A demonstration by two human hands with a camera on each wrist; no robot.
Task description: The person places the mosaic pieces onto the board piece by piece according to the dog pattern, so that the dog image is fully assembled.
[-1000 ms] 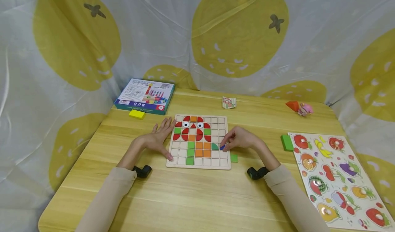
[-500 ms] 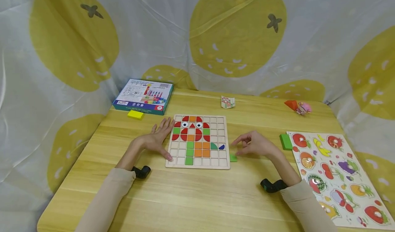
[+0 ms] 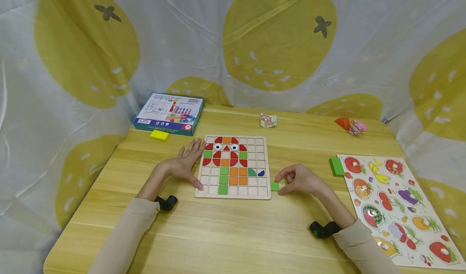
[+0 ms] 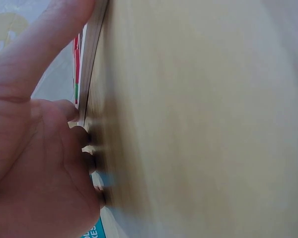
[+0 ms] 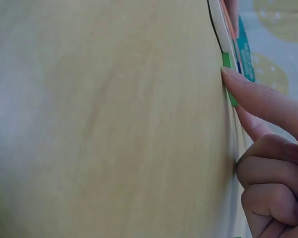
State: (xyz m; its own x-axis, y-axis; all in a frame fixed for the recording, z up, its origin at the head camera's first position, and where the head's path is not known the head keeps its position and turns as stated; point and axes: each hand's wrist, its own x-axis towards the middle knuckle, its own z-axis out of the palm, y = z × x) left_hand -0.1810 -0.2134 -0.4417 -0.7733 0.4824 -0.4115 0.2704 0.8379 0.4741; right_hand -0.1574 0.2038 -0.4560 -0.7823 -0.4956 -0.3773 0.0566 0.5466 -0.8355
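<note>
A square wooden grid board (image 3: 212, 180) lies mid-table, with red, orange, green and white-eyed tiles in part of its cells. A teal quarter-round piece (image 3: 252, 172) and a blue half-round piece (image 3: 261, 173) sit in cells toward its right edge. My left hand (image 3: 183, 166) rests along the board's left side, fingers spread, thumb on the lower left corner. Just right of the board, my right hand (image 3: 300, 179) pinches a green square tile (image 3: 275, 186) between thumb and index finger, the other fingers curled. In the right wrist view the thumb touches this green tile (image 5: 231, 94).
Behind the board lies a small pattern card (image 3: 268, 120). A boxed set (image 3: 169, 114) and a yellow block (image 3: 159, 135) are at back left. On the right are a green block (image 3: 337, 167), a fruit puzzle board (image 3: 400, 209), an orange-red piece (image 3: 342, 123) and a pink figurine (image 3: 358, 127).
My right hand has let go of the blue half-round piece, which stays in its cell. It has moved right and down to the green tile. My left hand stays put.
</note>
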